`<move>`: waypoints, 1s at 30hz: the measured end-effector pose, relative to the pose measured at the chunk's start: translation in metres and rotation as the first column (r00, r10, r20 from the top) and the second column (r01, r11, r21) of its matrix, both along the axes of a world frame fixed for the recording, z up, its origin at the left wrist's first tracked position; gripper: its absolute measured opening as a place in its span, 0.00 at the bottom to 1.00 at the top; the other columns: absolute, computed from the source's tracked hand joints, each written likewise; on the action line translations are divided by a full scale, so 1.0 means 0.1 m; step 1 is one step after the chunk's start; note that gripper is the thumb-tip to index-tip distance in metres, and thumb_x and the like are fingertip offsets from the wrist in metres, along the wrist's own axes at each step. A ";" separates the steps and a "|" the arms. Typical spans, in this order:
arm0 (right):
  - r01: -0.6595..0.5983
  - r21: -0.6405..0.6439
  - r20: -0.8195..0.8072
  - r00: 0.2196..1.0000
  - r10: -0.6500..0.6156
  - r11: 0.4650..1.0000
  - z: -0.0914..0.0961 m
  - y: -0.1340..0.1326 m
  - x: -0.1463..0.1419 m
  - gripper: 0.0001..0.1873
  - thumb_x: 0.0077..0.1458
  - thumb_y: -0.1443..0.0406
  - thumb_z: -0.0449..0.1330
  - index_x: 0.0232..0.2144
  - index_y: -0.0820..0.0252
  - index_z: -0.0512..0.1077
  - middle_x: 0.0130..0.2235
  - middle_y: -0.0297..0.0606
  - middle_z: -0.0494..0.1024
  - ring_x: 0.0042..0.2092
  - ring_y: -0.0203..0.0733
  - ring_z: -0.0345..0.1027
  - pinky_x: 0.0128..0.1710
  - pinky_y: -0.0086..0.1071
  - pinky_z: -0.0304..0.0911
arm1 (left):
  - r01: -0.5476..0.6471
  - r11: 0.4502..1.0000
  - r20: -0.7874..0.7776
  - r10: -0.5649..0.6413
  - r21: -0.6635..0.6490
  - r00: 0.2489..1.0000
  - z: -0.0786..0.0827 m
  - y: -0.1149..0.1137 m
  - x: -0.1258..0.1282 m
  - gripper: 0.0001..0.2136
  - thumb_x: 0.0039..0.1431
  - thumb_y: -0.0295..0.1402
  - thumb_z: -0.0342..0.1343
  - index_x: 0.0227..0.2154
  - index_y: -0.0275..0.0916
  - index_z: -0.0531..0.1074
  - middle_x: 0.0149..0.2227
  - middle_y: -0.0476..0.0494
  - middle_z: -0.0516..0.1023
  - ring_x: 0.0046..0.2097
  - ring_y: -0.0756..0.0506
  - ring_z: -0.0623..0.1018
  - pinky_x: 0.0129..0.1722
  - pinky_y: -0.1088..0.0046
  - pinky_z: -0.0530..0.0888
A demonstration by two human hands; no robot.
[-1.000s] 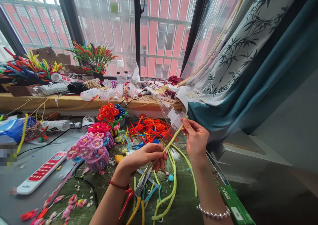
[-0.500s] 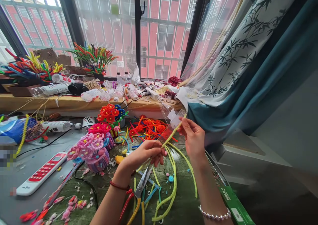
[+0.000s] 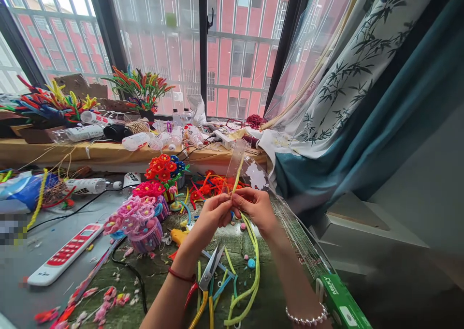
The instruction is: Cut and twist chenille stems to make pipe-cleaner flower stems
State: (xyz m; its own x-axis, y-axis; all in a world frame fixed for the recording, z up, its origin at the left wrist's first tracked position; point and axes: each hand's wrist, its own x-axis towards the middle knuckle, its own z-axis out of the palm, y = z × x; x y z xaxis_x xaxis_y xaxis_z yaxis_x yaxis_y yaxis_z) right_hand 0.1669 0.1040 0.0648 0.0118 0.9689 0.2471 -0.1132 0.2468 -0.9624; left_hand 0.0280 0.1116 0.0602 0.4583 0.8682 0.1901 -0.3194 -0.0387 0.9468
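My left hand [image 3: 212,214] and my right hand [image 3: 258,213] meet over the table, fingertips pinched together on a yellow-green pipe cleaner [image 3: 237,174]. One end of it points up along a clear flat strip [image 3: 235,156], which seems held in the left fingers. More yellow-green pipe cleaners [image 3: 256,256] hang below the hands in a long loop down to the table. Scissors [image 3: 209,276] with yellow and red handles lie partly open under my left wrist, among cut blue and green pieces [image 3: 224,284]. The exact pinch point is hidden by the fingers.
Pipe-cleaner flowers in pots [image 3: 145,234] stand left of my hands, near a yellow glue gun [image 3: 178,236]. A white-and-red remote [image 3: 67,254] lies farther left. Red flower pieces [image 3: 208,186] are heaped behind. Bottles [image 3: 136,141] line the sill; a green box [image 3: 342,300] sits right.
My right hand has moved left and down to meet my left hand. The pipe cleaner and clear strip now point more upright, and the long trailing strand at the right no longer shows.
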 end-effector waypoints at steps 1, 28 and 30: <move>-0.006 0.018 -0.021 1.000 0.006 1.000 0.01 0.00 0.00 0.15 0.45 0.55 0.68 0.27 0.62 0.76 0.19 0.32 0.73 0.17 0.35 0.62 0.17 0.29 0.57 | -0.002 1.000 0.004 0.002 0.001 1.000 0.01 0.00 0.01 0.10 0.55 0.37 0.57 0.27 0.34 0.70 0.22 0.47 0.76 0.16 0.59 0.58 0.16 0.80 0.49; 0.090 0.046 -0.015 0.996 -0.089 0.995 0.05 -0.01 -0.02 0.15 0.41 0.54 0.69 0.25 0.60 0.77 0.21 0.35 0.77 0.24 0.40 0.70 0.24 0.32 0.65 | -0.054 0.998 0.032 0.054 -0.013 0.998 0.03 -0.02 0.01 0.12 0.54 0.39 0.58 0.25 0.34 0.70 0.21 0.51 0.72 0.16 0.59 0.55 0.18 0.76 0.46; 0.099 0.046 -0.045 0.994 -0.096 0.994 0.06 -0.02 -0.02 0.15 0.40 0.54 0.69 0.25 0.60 0.77 0.23 0.36 0.78 0.25 0.40 0.71 0.26 0.32 0.66 | -0.065 0.998 0.030 0.065 -0.013 0.997 0.04 -0.02 0.01 0.13 0.54 0.40 0.59 0.25 0.34 0.70 0.19 0.52 0.70 0.16 0.59 0.55 0.19 0.76 0.46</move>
